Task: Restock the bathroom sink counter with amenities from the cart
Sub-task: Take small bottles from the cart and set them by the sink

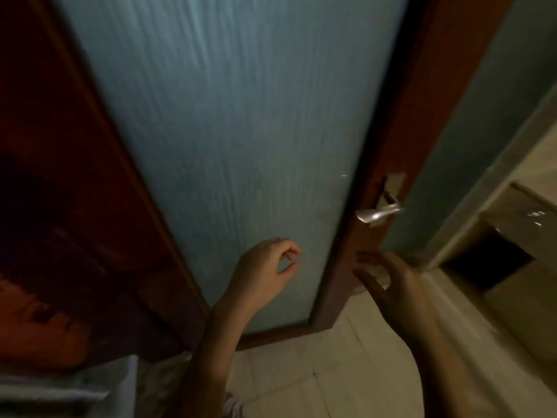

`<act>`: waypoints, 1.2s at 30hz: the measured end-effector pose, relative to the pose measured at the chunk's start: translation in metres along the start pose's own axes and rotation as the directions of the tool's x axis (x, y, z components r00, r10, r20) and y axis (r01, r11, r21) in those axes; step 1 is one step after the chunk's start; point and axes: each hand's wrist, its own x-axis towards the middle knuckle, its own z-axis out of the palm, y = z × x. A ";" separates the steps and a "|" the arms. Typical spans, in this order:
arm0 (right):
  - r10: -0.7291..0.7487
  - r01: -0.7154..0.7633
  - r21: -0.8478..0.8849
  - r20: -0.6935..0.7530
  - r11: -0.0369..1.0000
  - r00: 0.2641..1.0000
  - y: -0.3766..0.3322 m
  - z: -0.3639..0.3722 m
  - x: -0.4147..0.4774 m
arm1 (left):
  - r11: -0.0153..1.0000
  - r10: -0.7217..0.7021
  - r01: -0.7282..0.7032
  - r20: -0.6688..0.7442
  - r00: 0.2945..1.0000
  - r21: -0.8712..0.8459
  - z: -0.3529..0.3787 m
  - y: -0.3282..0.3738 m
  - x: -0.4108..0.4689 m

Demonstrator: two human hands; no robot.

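Up close, our left hand (265, 268) hangs loosely curled, empty, before the door (229, 131); our right hand (388, 279) spreads relaxed fingers (363, 274) below the left-pointing handle (376, 214).

frosted ribbed glass door (229, 131) w/ wood frame (401, 140), shiny metal handle (378, 213)

Door glass (229, 146): pale blue-grey, frosted, fine vertical streaks.
Door frame (404, 131): reddish-brown wood, black strip along glass edge.
Door handle (376, 214): silver, bright glints.
Floor tiles (331, 372): cream, thin darker grout lines.
Wall (482, 116): muted teal-grey.
Cloth (60, 390), lower left: grey-white, blurred.
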 end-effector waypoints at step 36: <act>-0.660 0.227 0.638 0.603 0.736 0.448 -0.315 0.347 0.085 | 0.607 -0.622 0.785 -0.540 0.567 0.124 -0.260 -0.196 -0.205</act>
